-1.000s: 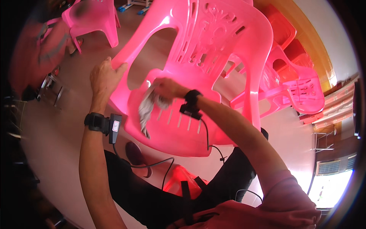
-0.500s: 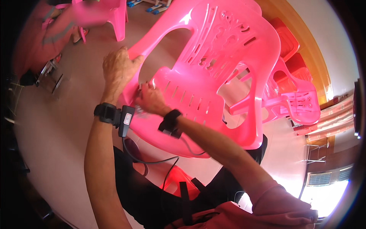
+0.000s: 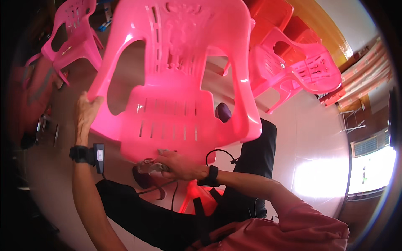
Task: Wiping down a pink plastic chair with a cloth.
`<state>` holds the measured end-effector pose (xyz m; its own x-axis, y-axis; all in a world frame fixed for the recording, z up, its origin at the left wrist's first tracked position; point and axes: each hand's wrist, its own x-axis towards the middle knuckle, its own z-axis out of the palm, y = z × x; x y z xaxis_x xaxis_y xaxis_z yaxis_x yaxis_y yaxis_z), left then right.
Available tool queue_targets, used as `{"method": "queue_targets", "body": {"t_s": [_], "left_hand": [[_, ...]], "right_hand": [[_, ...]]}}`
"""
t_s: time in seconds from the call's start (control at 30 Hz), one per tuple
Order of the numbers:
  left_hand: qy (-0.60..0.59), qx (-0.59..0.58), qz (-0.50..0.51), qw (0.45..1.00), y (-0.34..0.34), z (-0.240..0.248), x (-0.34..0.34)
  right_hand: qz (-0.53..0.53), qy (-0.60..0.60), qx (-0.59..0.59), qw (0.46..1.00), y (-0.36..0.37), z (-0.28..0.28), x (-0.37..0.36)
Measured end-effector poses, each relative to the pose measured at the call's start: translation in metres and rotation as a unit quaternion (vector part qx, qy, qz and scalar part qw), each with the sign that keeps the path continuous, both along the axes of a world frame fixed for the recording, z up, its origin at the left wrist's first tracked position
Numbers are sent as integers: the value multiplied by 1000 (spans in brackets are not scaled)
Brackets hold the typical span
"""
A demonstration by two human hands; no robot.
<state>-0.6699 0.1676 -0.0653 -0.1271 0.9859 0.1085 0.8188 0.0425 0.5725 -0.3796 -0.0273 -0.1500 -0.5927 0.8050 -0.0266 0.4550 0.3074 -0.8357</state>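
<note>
A bright pink plastic chair fills the middle of the view, tipped so its slotted seat and backrest face me. My left hand grips the chair's left armrest edge. My right hand presses a grey cloth against the front rim of the seat. Both wrists wear black bands, and a small black device hangs at the left wrist. My legs in dark trousers lie below the chair.
Another pink chair stands at the upper left. More pink chairs and red-orange ones are stacked at the upper right. A pale tiled floor stretches to the right, with a bright window beyond it.
The chair has swung round so seat and backrest now face me squarely. My right hand slid with the cloth down to the seat's front rim. My left hand shifted to the left armrest.
</note>
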Motion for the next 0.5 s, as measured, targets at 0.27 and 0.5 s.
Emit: {"method": "queue_targets", "body": {"t_s": [0.27, 0.5], "left_hand": [[112, 13, 124, 986, -28, 3, -18], [181, -61, 140, 972, -74, 35, 4]], "right_hand": [[-61, 33, 180, 981, -6, -27, 21], [-42, -20, 54, 997, 72, 10, 20]]}}
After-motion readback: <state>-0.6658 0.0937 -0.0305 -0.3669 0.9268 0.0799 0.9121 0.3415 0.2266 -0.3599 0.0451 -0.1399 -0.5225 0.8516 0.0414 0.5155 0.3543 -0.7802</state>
